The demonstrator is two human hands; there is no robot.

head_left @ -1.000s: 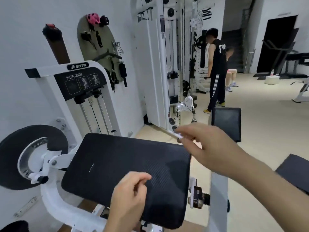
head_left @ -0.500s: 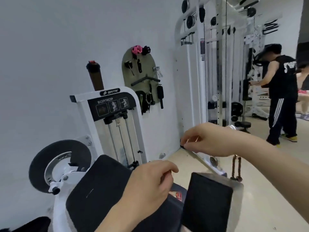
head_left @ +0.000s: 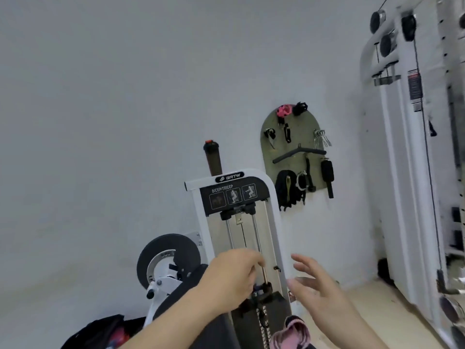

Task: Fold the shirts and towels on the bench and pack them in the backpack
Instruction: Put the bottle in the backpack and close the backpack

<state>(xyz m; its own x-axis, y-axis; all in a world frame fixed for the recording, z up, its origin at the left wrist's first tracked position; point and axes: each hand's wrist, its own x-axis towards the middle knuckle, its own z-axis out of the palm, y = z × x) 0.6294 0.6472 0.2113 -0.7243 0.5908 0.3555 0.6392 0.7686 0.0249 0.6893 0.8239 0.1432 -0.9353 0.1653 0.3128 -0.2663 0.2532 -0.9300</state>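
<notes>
Two bare hands are raised in front of the white biceps/triceps machine with the black label panel (head_left: 234, 195), and neither touches any cloth. Your left hand (head_left: 232, 278) shows its knuckles, with the fingers curled in toward the thumb. I cannot tell whether they pinch something small, since the palm side is hidden. Your right hand (head_left: 324, 295) is spread, fingers straight and apart, holding nothing. The only task cloth in view is the crumpled pink ribbed fabric piece (head_left: 289, 335), low in the view just under your right hand and beside the machine's dark weight stack (head_left: 266, 303). What carries it is cut off, so I cannot say which edge of the bench it lies by. The black soft bag with a red patch (head_left: 100, 332) slumps low on the left near the wall, well apart from the cloth, and is probably the backpack. Judging by its folds, the pink piece will be light, limp and prone to sag and bunch. Take it by two corners or along one hem, one hand each, and let it hang flat before folding. Mind it does not snag on the stack's hardware as you lift.
</notes>
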